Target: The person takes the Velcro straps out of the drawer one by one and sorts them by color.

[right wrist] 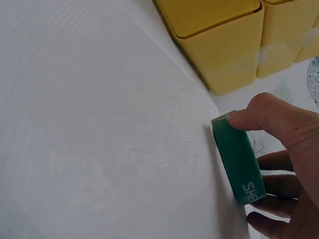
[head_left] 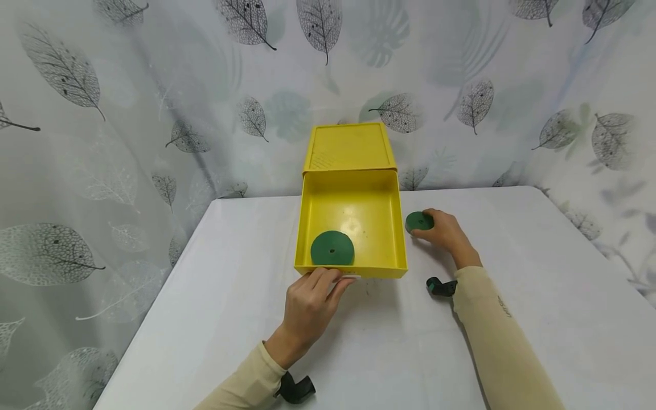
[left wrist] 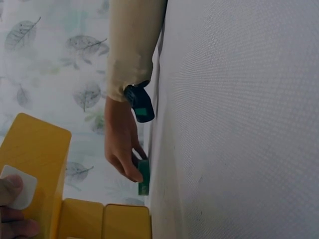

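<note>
Small green roll (head_left: 416, 218), right of ctr in the head view, just beside the yellow box: short, thick disc w/ a tiny ctr hole, matte dark-green top; its curved edge shows pale partial lettering, "SHE", in the right wrist view. Can't tell if it touches the table (head_left: 246, 273) or sits just above. R hand (head_left: 447, 233) grips it, thumb on one side, fingers curled on the other. Yellow box (head_left: 376, 213), mid-frame: square, shallow, smooth & slightly glossy, prob. plastic, lid up at the top. Bigger green roll (head_left: 332, 242), same flat round shape w/ ctr hole, lies in its lower L part. L hand (head_left: 311, 304), btm ctr, pinches the white tab (head_left: 351, 277) on the front wall. Table has a white cloth-like cover, fine weave in the left wrist view. Leaf-print curtain (head_left: 333, 85) fills the upper frame, grey/green on white, w/ soft folds.
</note>
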A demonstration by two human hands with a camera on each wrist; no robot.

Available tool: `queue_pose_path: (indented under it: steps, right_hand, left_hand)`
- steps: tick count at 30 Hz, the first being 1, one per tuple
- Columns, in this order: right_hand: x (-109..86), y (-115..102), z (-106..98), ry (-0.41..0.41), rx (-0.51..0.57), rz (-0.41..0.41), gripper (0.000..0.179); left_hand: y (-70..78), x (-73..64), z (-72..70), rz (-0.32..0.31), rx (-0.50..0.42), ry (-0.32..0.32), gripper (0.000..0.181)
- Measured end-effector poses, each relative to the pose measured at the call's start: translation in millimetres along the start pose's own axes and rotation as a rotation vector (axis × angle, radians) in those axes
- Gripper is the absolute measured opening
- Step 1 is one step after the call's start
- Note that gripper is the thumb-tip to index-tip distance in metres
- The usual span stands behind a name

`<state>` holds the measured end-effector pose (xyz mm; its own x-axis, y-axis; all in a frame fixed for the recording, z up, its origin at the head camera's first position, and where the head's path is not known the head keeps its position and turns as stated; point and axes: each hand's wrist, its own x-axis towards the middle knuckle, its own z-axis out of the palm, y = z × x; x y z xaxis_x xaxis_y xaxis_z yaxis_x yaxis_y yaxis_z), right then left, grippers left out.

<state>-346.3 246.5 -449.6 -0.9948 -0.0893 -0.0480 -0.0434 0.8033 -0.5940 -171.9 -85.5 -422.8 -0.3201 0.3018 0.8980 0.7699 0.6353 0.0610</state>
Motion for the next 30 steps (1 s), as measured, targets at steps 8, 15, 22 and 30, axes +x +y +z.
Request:
queue_pose_path:
  steps: [8, 15, 22, 30]
  right_hand:
    - [-12.2, -8.2, -17.3, 0.043, 0.016, -0.079, 0.08]
    - [-29.8, -41.9, -46.0, 0.189, 0.041, -0.179, 0.077]
    - [-60.8, -87.7, -66.9, 0.336, 0.1, -0.317, 0.068]
    - [-94.6, -129.3, -72.6, 0.422, 0.109, -0.54, 0.059]
  left_hand:
    - [0.2, -2.0, 0.6, 0.003, -0.001, 0.006, 0.032]
    - [-1.1, -0.5, 0.2, 0.004, -0.005, 0.006, 0.033]
    - [-1.8, -0.5, -2.0, 0.008, 0.007, 0.01, 0.033]
    - [-1.5, -0.9, -0.5, 0.011, 0.008, 0.008, 0.033]
